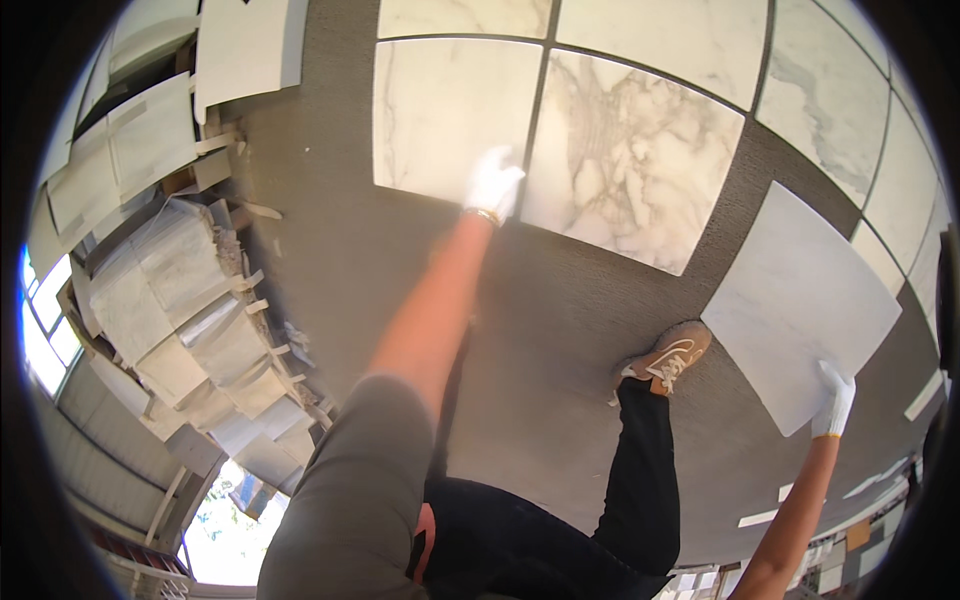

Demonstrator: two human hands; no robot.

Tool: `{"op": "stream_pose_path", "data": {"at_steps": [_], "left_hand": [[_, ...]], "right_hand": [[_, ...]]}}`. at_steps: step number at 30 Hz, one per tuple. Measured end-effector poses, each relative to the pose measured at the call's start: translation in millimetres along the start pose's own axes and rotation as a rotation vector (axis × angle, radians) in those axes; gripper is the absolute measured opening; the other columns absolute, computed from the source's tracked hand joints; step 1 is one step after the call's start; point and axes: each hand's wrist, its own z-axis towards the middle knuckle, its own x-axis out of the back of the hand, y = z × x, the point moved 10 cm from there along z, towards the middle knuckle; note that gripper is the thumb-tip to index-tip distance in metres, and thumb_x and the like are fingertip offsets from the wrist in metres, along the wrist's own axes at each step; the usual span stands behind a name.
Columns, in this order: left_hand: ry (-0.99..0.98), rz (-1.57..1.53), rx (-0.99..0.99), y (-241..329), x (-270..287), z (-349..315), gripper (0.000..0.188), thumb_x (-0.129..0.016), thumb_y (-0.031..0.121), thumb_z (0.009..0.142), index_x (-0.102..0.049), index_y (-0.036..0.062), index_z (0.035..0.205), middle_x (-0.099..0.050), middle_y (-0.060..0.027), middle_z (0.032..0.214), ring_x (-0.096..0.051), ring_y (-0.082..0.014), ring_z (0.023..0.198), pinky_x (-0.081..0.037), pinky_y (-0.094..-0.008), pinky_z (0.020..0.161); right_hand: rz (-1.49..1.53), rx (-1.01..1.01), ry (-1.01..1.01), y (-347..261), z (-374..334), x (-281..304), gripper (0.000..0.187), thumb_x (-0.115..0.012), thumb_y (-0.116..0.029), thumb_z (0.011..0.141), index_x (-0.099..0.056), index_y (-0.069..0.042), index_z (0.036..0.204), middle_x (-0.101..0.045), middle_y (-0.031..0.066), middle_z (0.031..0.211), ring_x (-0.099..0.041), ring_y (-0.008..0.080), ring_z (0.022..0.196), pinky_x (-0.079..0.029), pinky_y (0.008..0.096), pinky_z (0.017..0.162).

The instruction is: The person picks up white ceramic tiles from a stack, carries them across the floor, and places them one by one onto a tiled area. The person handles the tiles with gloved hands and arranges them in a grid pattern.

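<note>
My left hand, in a white glove, is over the near right corner of a pale veined marble tile lying on the floor. Its fingers look apart, slightly smeared by motion, and nothing shows in them. Just right of that hand lies a marble tile with heavy grey-brown veins, a narrow gap between the two. Out to the right, my right hand, gloved too, grips the near edge of a plain pale marble slab. Whether this slab rests on the floor or is raised I cannot tell.
More marble tiles lie in rows at the far side, with gaps between. Stacked slabs with wooden strips line the left. My brown shoe stands on the grey floor near the slab's left corner. Thin pale strips lie at right.
</note>
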Motion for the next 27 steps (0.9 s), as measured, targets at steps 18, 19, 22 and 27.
{"op": "stream_pose_path", "data": {"at_steps": [18,19,22,27], "left_hand": [[0.106,0.722,0.114,49,-55,5,0.102,-0.087,0.046,0.067,-0.044,0.0009,0.148,-0.051,-0.0281,0.138,-0.056,-0.0439,0.126,-0.049,-0.0468,0.105],[0.108,0.708,0.086,53,-58,6,0.103,-0.088,0.045,0.066,-0.044,0.0003,0.147,-0.051,-0.0282,0.139,-0.056,-0.0437,0.126,-0.049,-0.0466,0.106],[0.160,0.626,0.091,56,-51,6,0.106,-0.091,0.048,0.065,-0.044,-0.0024,0.146,-0.050,-0.0304,0.143,-0.052,-0.0439,0.133,-0.045,-0.0458,0.111],[0.166,0.630,0.053,61,-47,10,0.098,-0.092,0.041,0.063,-0.048,-0.0022,0.139,-0.053,-0.0270,0.136,-0.055,-0.0425,0.126,-0.049,-0.0479,0.104]], "right_hand": [[0.014,0.020,0.011,-9,-10,-9,0.033,-0.074,-0.006,0.081,-0.071,0.002,0.113,-0.073,0.0052,0.099,-0.068,0.0166,0.088,-0.053,0.0301,0.081],[0.005,0.025,0.014,-9,-9,-8,0.033,-0.074,-0.006,0.081,-0.071,0.002,0.113,-0.073,0.0053,0.099,-0.068,0.0166,0.088,-0.053,0.0301,0.081],[-0.008,0.026,0.035,-9,-10,-6,0.033,-0.075,-0.004,0.081,-0.071,0.002,0.113,-0.073,0.0056,0.100,-0.068,0.0167,0.088,-0.053,0.0301,0.081],[0.046,0.017,0.054,-10,-17,-11,0.033,-0.074,-0.003,0.082,-0.071,0.002,0.114,-0.074,0.0069,0.102,-0.069,0.0174,0.089,-0.055,0.0306,0.083]]}}
